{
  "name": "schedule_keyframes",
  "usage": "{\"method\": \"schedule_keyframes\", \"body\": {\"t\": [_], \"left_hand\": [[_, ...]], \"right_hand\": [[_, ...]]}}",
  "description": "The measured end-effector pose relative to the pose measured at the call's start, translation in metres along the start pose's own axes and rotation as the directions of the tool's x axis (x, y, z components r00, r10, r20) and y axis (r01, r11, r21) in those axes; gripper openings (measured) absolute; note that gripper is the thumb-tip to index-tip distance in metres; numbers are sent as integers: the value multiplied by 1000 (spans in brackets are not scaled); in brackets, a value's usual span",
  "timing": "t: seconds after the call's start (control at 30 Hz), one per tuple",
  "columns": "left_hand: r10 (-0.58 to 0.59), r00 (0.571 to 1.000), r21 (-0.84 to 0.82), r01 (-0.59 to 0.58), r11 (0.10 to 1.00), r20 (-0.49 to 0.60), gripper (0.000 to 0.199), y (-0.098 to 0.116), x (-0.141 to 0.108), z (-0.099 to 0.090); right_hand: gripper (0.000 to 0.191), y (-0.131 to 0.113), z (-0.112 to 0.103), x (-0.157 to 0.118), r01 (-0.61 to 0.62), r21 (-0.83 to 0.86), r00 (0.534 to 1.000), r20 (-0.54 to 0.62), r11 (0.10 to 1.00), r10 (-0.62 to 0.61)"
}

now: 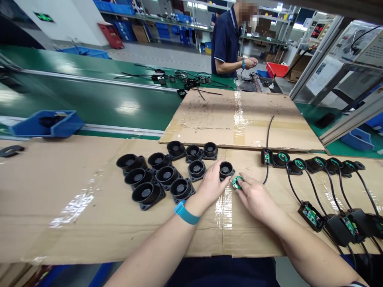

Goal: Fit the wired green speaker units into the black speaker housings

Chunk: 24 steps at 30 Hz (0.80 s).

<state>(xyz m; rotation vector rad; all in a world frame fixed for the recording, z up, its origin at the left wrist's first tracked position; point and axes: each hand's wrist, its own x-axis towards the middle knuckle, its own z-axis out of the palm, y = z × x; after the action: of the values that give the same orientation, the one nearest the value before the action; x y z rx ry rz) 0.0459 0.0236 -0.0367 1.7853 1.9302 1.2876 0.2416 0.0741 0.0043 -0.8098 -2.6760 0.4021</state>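
Note:
My left hand (211,182) is closed round the near left side of a black round housing (226,170) with a square flange, which rests on the cardboard. My right hand (255,196) pinches a small round green circuit board (237,182) just right of that housing. The fingers partly cover the board, and its underside is hidden. Left of my hands stand several similar black housings (145,193) in loose rows. To the right, a row of black housings (299,165) with green boards in them has black cables running to open black boxes (311,216).
Brown cardboard (113,227) covers the bench, with a second raised sheet (209,119) behind. At the left sits a blue bin (64,124). Motor parts with cables (172,78) lie on the green bench beyond. A person in a dark shirt (224,44) works across from me.

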Motion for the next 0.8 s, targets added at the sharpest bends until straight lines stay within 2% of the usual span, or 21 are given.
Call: {"method": "schedule_keyframes", "body": {"t": [0.1, 0.17, 0.23, 0.3, 0.37, 0.43, 0.5, 0.63, 0.8], "left_hand": [[-18, 1000, -29, 18, 999, -4, 56, 1, 1, -2], [-38, 999, -50, 38, 998, 3, 53, 3, 2, -3], [-67, 998, -60, 67, 996, -6, 51, 4, 2, -4], [-82, 996, -63, 81, 995, -19, 52, 6, 3, -4], [-72, 997, -69, 70, 995, -28, 50, 8, 3, -4], [-41, 999, -84, 39, 996, -23, 48, 9, 3, -3], [-1, 1000, -108, 0, 994, -10, 51, 10, 2, -2], [76, 997, -176, -69, 982, 34, 56, 13, -2, 2], [107, 993, -198, -95, 976, 53, 54, 17, -3, 4]], "right_hand": [[23, 1, 1, 4, -98, 72, 995, 23, 993, 97], [26, 5, 1, 7, -168, 140, 985, -8, 976, 170], [41, 9, -2, 7, -198, 230, 968, -109, 953, 228], [52, 12, -9, 7, -184, 303, 929, -257, 935, 266], [48, 10, -16, 8, -142, 315, 882, -390, 938, 265], [41, 4, -21, 10, -83, 297, 860, -461, 951, 219], [41, -3, -19, 12, 5, 292, 872, -469, 956, 139], [44, -7, -7, 18, 142, 266, 925, -378, 953, -32], [43, -3, -1, 19, 101, 202, 959, -279, 974, -41]]}}
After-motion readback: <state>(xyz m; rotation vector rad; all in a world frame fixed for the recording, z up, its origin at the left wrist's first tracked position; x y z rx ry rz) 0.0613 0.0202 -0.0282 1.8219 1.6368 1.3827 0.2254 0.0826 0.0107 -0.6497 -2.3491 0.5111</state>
